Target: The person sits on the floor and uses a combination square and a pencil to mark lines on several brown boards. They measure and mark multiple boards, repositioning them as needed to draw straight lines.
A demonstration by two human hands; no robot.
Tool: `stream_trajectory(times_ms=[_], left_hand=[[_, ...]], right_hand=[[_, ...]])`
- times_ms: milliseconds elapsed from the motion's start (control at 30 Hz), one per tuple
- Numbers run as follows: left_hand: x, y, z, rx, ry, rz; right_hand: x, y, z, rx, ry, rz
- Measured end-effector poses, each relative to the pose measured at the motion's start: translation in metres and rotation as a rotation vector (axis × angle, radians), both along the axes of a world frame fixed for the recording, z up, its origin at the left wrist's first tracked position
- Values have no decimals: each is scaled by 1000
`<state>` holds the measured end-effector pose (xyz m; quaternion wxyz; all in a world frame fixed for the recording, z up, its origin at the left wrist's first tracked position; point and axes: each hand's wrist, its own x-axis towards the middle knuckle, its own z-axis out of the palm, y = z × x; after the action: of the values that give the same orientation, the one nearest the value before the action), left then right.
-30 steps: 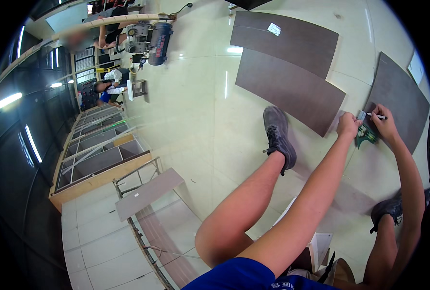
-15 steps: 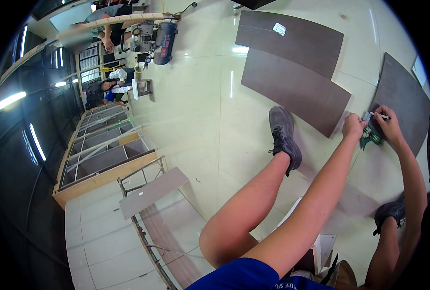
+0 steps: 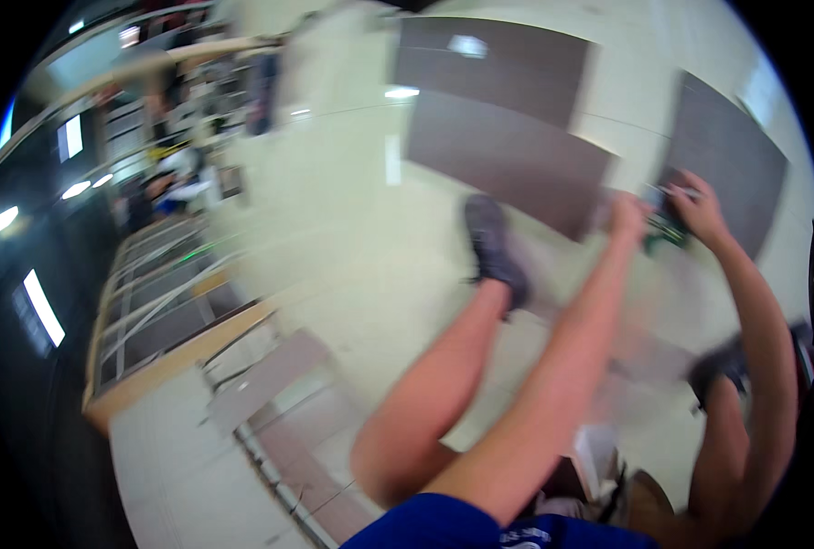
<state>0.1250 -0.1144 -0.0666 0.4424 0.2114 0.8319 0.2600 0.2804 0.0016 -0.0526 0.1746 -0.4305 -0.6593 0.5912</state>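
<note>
My left hand [image 3: 628, 216], blurred, is closed with its fingertips at a small grey piece [image 3: 652, 193]; whether it grips that piece cannot be made out. Close by on its right, my right hand [image 3: 700, 212] pinches a thin white pen [image 3: 687, 191] that points toward the grey piece. Both hands are over the gap between two brown panels. A green tool [image 3: 667, 232] lies just below the hands, its shape smeared. To the right is one brown panel [image 3: 732, 151], partly behind my right hand. Left of it lies another brown panel [image 3: 508, 160].
A further brown panel [image 3: 489, 69] with a white label adjoins at the top. My shoe [image 3: 494, 247] rests on the pale tiled floor. At left are a wood-framed rack [image 3: 169, 316] and a metal stand holding a board [image 3: 270, 380]. Blurred people [image 3: 174, 183] are in the background.
The whole view has shifted and blurred, so the panels and my hands appear farther left and slightly higher. Both hands keep about the same pose beside each other.
</note>
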Motion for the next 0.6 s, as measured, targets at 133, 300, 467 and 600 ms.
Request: stream_trajectory(times_ms=[133,300,467,600], left_hand=[[-17,-3,16,-202,34,-343],[-12,-3,24,-230,73,-328],[-16,0,13,-248,65,-290],[-16,-3,12,-219,85,-295]], right_hand=[[-5,-11,-6,-104,25,66],[-4,3,25,-57,-145,144],[-4,6,25,-36,-170,152],[-5,-2,27,-75,-152,38]])
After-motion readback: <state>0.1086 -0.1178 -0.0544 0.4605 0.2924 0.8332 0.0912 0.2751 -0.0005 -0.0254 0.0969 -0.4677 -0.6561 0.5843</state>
